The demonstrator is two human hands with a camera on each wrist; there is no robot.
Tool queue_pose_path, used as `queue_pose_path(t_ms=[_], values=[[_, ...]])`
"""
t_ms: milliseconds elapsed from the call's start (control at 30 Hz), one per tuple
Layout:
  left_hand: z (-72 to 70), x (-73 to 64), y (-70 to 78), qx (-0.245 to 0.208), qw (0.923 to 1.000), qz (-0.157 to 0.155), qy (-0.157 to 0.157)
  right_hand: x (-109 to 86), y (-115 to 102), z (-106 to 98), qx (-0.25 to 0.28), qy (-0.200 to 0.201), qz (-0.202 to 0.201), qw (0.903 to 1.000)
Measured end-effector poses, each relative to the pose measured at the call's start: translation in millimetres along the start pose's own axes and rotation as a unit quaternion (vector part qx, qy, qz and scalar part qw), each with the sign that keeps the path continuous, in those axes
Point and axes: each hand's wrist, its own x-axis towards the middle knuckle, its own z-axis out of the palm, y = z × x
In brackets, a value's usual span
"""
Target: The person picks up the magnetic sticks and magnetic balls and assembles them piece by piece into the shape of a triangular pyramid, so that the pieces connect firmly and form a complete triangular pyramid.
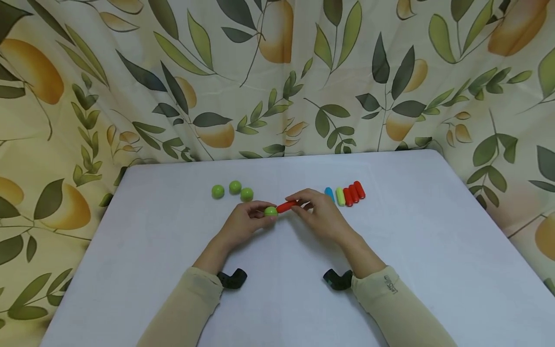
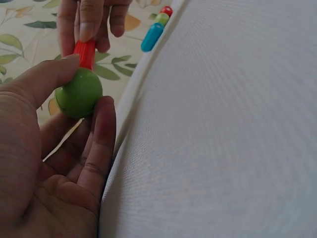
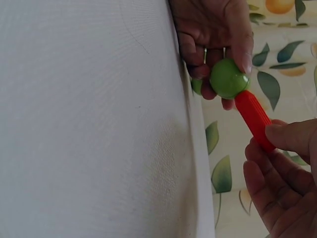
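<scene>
My left hand (image 1: 243, 222) pinches a shiny green ball (image 1: 270, 212) between thumb and fingers, above the white table. From the other side my right hand (image 1: 321, 215) grips a short red ridged stick (image 3: 253, 116) near its outer end, thumb on top. In the right wrist view the stick's near end meets the ball (image 3: 229, 78); whether it is inserted I cannot tell. In the left wrist view the ball (image 2: 80, 94) covers part of the red stick (image 2: 85, 53).
Several loose green balls, one here (image 1: 235, 187), lie beyond my left hand. Beyond my right hand stand a partly hidden blue stick (image 1: 329, 193), a yellow-green stick (image 1: 340, 196) and three red sticks (image 1: 354, 193) in a row. A leaf-patterned curtain (image 1: 269, 96) hangs behind the table (image 1: 277, 299).
</scene>
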Motion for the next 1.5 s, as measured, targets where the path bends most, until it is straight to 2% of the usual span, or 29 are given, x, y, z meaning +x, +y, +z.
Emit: queue_pose_path(t_ms=[567, 800, 1033, 1233, 1500], values=[[0.5, -2.4, 1.9, -0.008, 0.9994, 0.003, -0.033, -0.7, 1, -1, 0.009, 0.01, 0.007, 0.9999], [2.9, -3.3, 4.2, 0.017, 0.9992, -0.002, -0.037, -1.9, -1, 0, 0.03, 0.028, -0.033, 0.9986], [2.8, -5.0, 2.1, 0.016, 0.9989, 0.005, -0.043, -2.0, -1, 1, 0.036, 0.025, -0.04, 0.9983], [3.7, -6.2, -1.4, 0.011, 0.999, -0.006, -0.043, -3.9, 1, 1, 0.04, 0.027, -0.018, 0.9987], [2.2, -5.0, 2.4, 0.013, 0.9993, 0.001, -0.035, -0.7, 3, -11, 0.036, 0.049, 0.008, 0.9981]])
